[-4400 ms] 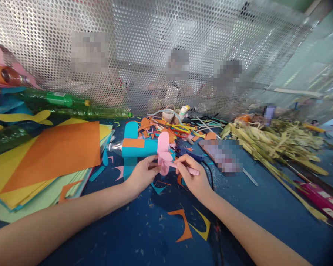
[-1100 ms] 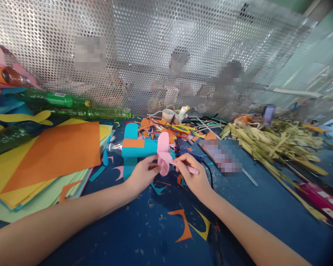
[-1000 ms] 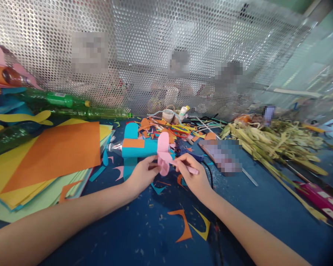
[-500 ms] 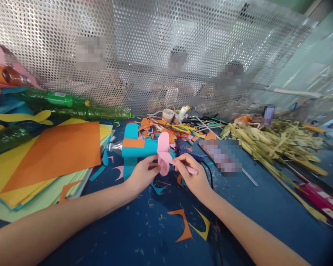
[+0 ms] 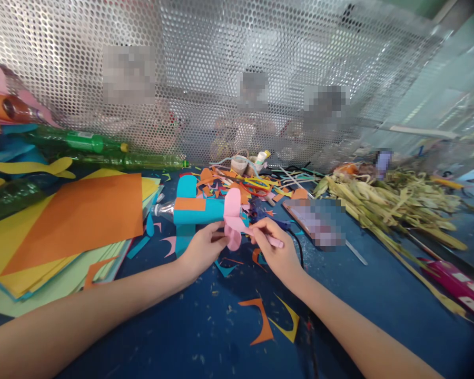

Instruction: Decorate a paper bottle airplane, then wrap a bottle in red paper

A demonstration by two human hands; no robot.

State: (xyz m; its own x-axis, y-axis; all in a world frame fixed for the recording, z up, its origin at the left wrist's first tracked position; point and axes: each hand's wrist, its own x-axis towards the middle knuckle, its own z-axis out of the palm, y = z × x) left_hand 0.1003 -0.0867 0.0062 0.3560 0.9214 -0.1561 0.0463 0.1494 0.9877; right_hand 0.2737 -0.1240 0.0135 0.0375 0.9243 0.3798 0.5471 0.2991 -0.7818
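Note:
A plastic bottle (image 5: pixel 166 209) wrapped in blue paper lies on its side, with an orange paper strip (image 5: pixel 190 203) and blue wing-like flaps on it. At its right end stands a pink paper cutout (image 5: pixel 233 202) with rounded lobes. My left hand (image 5: pixel 208 243) is closed at the cutout's lower lobe, thumb and fingers pinching its edge. My right hand (image 5: pixel 274 246) pinches a slim pink stick (image 5: pixel 277 242), whose far end meets the cutout. Whether the stick is rolled paper or a pen I cannot tell. Behind my right fingers lies a dark blue tool (image 5: pixel 274 220) with a black cord, partly hidden.
Coloured paper sheets (image 5: pixel 95 216) are stacked at left, with green bottles (image 5: pixel 98 142) behind. Paper scraps, scissors (image 5: pixel 256 184) and small cups (image 5: pixel 239 165) lie ahead. A phone (image 5: pixel 316 223), dry husks (image 5: pixel 379 200) and a magenta object (image 5: pixel 454 281) are at right. People sit behind the perforated sheet.
My right hand has shifted very slightly to the right with the pink stick. My left hand and the bottle look unmoved.

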